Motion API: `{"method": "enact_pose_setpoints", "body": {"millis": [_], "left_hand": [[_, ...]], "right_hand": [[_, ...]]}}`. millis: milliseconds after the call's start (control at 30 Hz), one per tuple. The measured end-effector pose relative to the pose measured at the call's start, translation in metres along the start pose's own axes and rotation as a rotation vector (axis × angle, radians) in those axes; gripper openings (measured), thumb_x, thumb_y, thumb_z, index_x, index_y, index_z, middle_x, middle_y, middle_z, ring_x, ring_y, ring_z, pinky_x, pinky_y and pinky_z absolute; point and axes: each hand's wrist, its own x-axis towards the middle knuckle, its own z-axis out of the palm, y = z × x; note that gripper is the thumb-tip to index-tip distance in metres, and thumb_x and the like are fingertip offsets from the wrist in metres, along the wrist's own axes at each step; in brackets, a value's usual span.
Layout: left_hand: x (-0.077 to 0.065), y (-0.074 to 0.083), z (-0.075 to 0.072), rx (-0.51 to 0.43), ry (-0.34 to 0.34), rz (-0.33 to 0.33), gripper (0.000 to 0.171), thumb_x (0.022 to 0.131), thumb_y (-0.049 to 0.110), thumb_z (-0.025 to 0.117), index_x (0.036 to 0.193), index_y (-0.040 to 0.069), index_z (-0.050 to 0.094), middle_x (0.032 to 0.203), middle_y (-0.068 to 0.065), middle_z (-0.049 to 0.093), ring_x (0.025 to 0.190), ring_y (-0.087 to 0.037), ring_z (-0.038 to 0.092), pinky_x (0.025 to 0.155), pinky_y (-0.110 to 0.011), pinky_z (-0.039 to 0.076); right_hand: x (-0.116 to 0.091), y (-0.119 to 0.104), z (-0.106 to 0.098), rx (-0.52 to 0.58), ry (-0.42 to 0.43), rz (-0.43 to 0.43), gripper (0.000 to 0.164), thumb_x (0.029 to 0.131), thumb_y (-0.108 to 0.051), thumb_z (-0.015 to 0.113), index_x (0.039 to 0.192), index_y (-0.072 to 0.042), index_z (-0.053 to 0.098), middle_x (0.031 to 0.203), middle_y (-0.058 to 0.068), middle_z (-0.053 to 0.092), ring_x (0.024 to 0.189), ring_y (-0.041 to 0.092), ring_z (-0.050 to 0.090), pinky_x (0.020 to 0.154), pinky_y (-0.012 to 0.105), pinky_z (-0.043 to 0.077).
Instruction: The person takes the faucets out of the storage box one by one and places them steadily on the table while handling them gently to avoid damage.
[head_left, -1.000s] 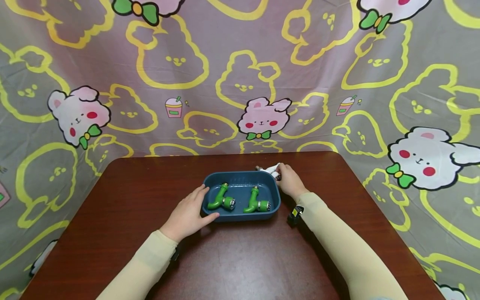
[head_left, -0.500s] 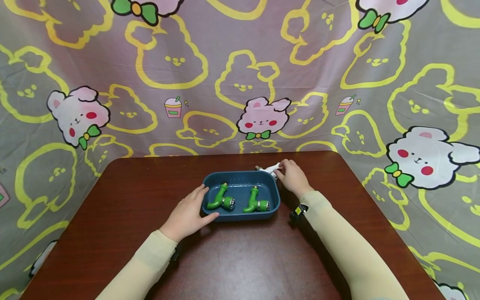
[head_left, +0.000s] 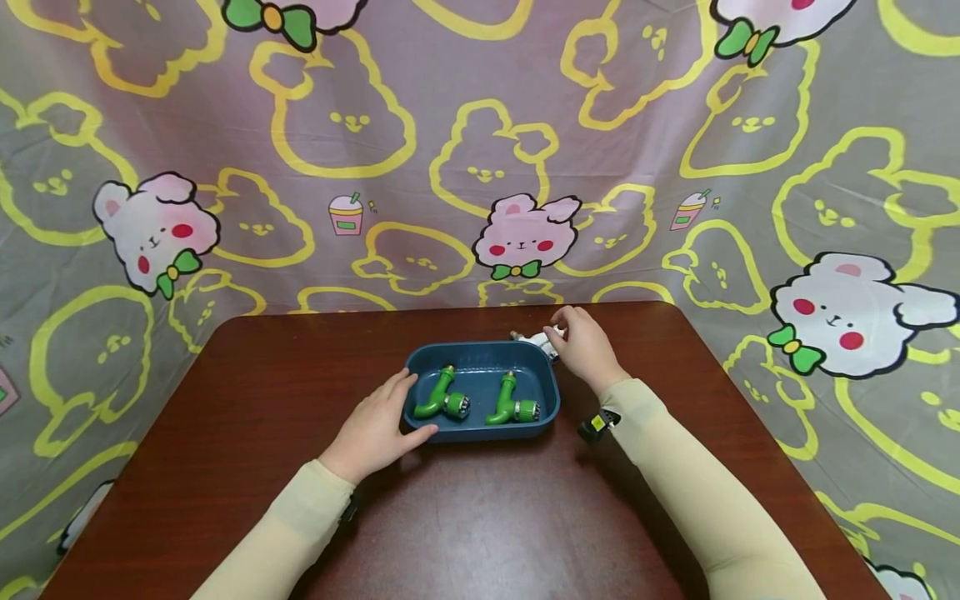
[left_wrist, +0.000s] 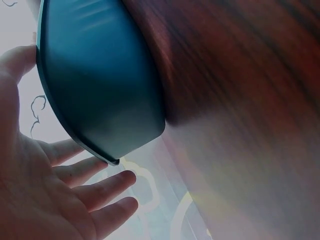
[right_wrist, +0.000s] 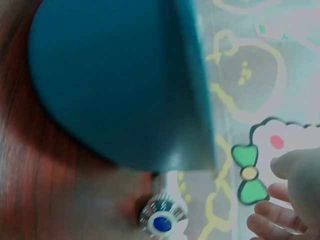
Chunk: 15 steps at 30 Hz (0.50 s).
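Head view shows two empty, loose-fingered hands (head_left: 372,429) (head_left: 589,348), one basin (head_left: 480,435), two green taps (head_left: 440,401) (head_left: 506,405), one white tap (head_left: 538,340).

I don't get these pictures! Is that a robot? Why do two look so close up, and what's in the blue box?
No robot here: these are a person's own left hand and right hand. The wide picture comes from a camera on the person's head, looking forward and down. The two close-ups come from cameras worn on the wrists, so the blue box looks huge.

The box sits on a brown table. Inside lie one green tap and another green tap. A white tap is outside, by the far right corner.

The left hand touches the box's rim. The right hand is near the white tap but seems to hold nothing.
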Motion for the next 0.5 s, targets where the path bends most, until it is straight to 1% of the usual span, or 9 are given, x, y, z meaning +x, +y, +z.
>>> {"method": "enact_pose_setpoints", "body": {"millis": [233,333,500], "left_hand": [[0.0,-0.001,0.001,0.004,0.007,0.006,0.095,0.087,0.058,0.076,0.155,0.001,0.041,0.162,-0.022,0.039,0.144,-0.041,0.047,0.112,-0.059,0.045],[0.0,-0.001,0.001,0.006,0.008,0.008,0.094,0.088,0.058,0.076,0.155,0.001,0.041,0.162,-0.022,0.039,0.144,-0.041,0.047,0.112,-0.059,0.045],[0.0,-0.001,0.001,0.005,0.012,0.012,0.094,0.088,0.057,0.076,0.155,0.001,0.041,0.162,-0.022,0.039,0.144,-0.041,0.047,0.112,-0.059,0.045]], "right_hand": [[-0.008,-0.026,-0.005,0.038,-0.051,-0.038,0.022,0.1,-0.026,0.069,0.111,-0.008,0.064,0.111,0.013,0.063,0.093,0.027,0.063,0.084,0.043,0.058],[-0.011,-0.035,-0.005,0.036,-0.062,-0.074,0.02,0.098,-0.024,0.071,0.109,-0.008,0.065,0.108,0.013,0.065,0.093,0.026,0.063,0.083,0.042,0.058],[-0.018,-0.047,-0.002,0.033,-0.091,-0.134,0.019,0.097,-0.023,0.073,0.107,-0.009,0.067,0.103,0.008,0.065,0.093,0.027,0.064,0.081,0.041,0.058]]}}
